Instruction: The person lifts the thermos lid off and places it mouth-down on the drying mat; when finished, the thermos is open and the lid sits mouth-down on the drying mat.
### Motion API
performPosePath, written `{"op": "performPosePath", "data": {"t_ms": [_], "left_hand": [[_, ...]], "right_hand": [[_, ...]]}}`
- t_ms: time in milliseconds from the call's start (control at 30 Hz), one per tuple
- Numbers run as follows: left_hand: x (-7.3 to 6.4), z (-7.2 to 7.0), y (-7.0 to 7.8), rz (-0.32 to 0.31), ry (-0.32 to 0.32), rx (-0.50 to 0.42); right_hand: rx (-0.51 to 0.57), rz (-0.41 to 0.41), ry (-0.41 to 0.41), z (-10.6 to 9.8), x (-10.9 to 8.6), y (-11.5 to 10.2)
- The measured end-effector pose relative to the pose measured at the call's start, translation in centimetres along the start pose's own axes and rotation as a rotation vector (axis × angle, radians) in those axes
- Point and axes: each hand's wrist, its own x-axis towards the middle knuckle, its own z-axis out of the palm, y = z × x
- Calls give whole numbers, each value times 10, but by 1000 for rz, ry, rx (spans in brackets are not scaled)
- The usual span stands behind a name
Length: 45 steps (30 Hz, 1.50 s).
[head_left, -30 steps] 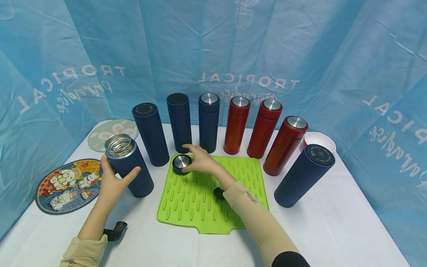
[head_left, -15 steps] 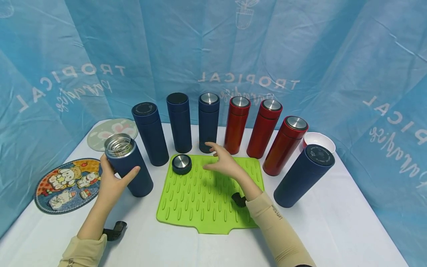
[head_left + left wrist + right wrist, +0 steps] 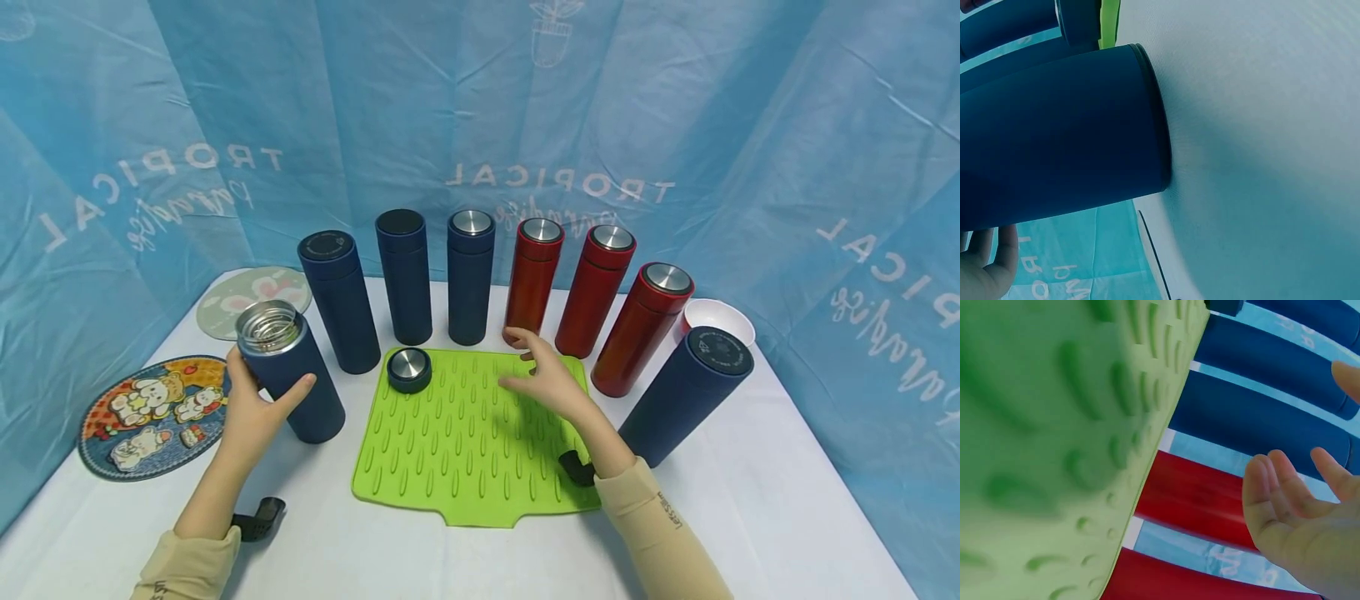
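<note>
My left hand grips a dark blue thermos, fingers round its left side and thumb across its front. Its lid is off, so the bare steel mouth shows. In the left wrist view the base of this thermos is right at the white tablecloth. The thermos lid, dark with a silver top, sits on the far left corner of a green ridged mat. Above the mat's right half is my right hand, fingers spread and loosely bent, holding nothing. The right wrist view shows this hand in front of the red and blue thermoses.
Three capped blue thermoses and three red ones stand in an arc behind the mat. Another blue thermos stands right of it, before a white bowl. Two oval placemats, one cartoon-printed and one pale green, lie left.
My right hand has left the lid on the mat and moved right, away from it. My left hand and its thermos have stayed in place.
</note>
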Motion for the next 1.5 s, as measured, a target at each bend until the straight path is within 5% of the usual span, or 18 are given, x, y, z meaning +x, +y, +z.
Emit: {"op": "performPosePath", "data": {"t_ms": [467,900,1233,1500], "left_hand": [[-1,0,1,-3,1,2],[-1,0,4,-26,-5,18],[1,0,4,43,24,-33],[1,-2,14,156,115,-69]], "right_hand": [[-83,41,104,-16,-39,5],[-125,125,101,-25,-67,26],[-138,187,94,-25,-85,36],[-198,202,74,-22,-92,40]]}}
